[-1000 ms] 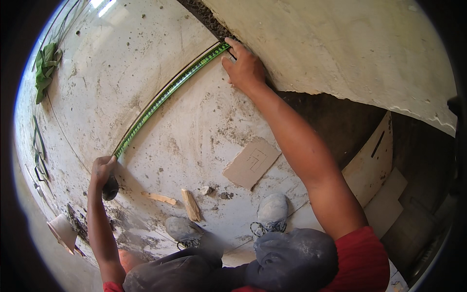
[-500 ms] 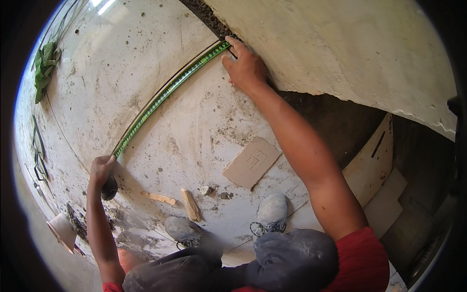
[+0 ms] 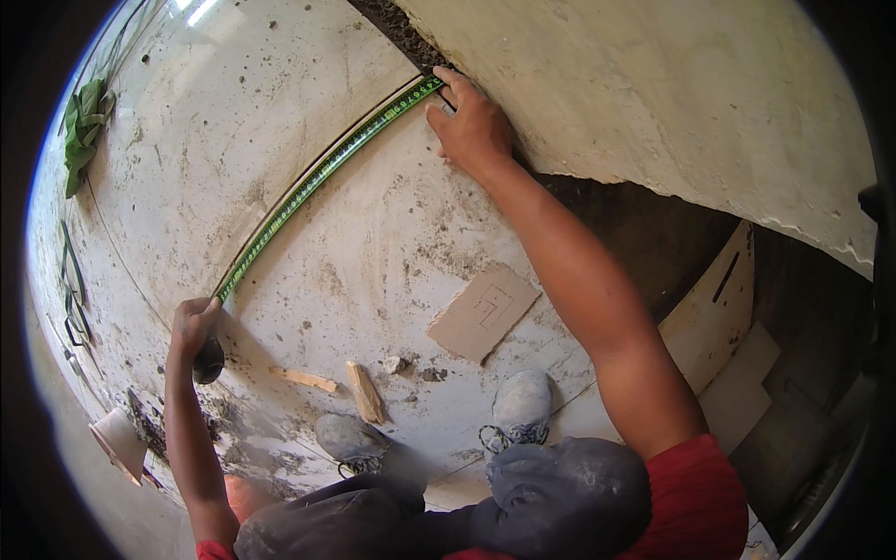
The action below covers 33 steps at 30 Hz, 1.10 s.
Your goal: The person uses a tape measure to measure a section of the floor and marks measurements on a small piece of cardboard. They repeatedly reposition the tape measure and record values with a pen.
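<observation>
A green tape measure (image 3: pixel 322 175) is pulled out across the dusty white tiled floor (image 3: pixel 373 233), along a dark gap between tiles. My left hand (image 3: pixel 193 327), at the left, is closed around its dark case (image 3: pixel 209 361). At the far end, by the foot of the wall, my right hand (image 3: pixel 474 131) pinches the tape's tip with the index finger stretched along it. The tip itself is partly hidden by the fingers.
A torn cardboard piece (image 3: pixel 484 313) with pencil lines lies before my shoes (image 3: pixel 523 399). Near it are a wood chunk (image 3: pixel 365 392) and a wood sliver (image 3: pixel 305 379). Green cloth (image 3: pixel 86 135) and a white container (image 3: pixel 121 439) lie left. A rough-edged wall (image 3: pixel 653 103) stands right.
</observation>
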### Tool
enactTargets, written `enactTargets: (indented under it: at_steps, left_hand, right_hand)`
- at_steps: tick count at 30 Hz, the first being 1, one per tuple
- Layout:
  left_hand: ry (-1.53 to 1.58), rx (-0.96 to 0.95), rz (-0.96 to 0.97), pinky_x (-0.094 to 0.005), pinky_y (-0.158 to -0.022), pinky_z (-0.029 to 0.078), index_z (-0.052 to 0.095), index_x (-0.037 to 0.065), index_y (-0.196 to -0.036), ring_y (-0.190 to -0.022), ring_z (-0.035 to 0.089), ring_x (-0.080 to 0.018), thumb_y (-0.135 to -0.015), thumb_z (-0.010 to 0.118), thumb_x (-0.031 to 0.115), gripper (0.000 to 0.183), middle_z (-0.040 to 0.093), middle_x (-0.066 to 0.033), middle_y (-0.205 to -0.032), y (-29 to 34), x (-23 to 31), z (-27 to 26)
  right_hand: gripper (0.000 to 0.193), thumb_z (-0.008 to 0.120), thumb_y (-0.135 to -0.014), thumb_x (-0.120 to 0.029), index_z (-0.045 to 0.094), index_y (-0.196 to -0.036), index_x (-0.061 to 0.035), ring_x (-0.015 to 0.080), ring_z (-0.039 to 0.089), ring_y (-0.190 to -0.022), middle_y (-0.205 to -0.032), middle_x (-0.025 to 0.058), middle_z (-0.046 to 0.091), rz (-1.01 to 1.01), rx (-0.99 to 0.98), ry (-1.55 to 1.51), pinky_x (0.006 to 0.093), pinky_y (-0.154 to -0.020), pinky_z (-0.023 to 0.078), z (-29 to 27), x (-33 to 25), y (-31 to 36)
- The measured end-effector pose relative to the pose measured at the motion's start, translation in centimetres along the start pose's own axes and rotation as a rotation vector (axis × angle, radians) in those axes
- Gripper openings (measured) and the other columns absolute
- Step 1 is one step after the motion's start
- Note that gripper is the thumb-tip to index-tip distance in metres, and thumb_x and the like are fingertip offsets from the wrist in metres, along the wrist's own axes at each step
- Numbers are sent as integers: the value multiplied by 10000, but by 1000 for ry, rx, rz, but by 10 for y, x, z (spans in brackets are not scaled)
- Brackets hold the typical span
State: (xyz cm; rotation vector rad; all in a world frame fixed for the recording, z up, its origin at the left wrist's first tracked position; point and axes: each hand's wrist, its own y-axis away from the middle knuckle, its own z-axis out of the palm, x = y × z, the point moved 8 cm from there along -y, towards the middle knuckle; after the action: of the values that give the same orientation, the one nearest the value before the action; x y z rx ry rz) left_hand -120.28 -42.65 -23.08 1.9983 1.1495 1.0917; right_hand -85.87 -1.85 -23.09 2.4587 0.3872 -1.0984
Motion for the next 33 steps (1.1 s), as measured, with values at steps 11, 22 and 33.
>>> enactTargets:
  at_steps: [11, 22, 33]
  left_hand:
    - [-11, 3, 11, -296, -529, 343, 579, 15, -668, -564, 429, -91, -948, 589, 290, 392, 504, 24, -602, 1, 2, 0]
    - [-43, 24, 8, -297, -526, 344, 582, 11, -664, -562, 434, -90, -946, 592, 292, 399, 509, 20, -598, -1, -3, -1]
    - [-24, 5, 8, -299, -520, 348, 594, 15, -674, -553, 436, -93, -950, 572, 296, 394, 509, 11, -593, 1, 2, 0]
  right_hand:
    - [562, 643, -895, -201, 479, -1433, -185, 175, 683, -564, -1328, 140, 616, 11, 3, -27, 298, -528, 567, 0, 2, 0]
    - [555, 647, -893, -197, 489, -1426, -187, 167, 677, -553, -1314, 128, 628, 18, 7, -36, 297, -510, 561, -1, 1, 2]
    - [555, 630, -899, -205, 481, -1433, -186, 175, 678, -553, -1322, 127, 623, 27, -5, 13, 299, -530, 567, -1, 0, 0]
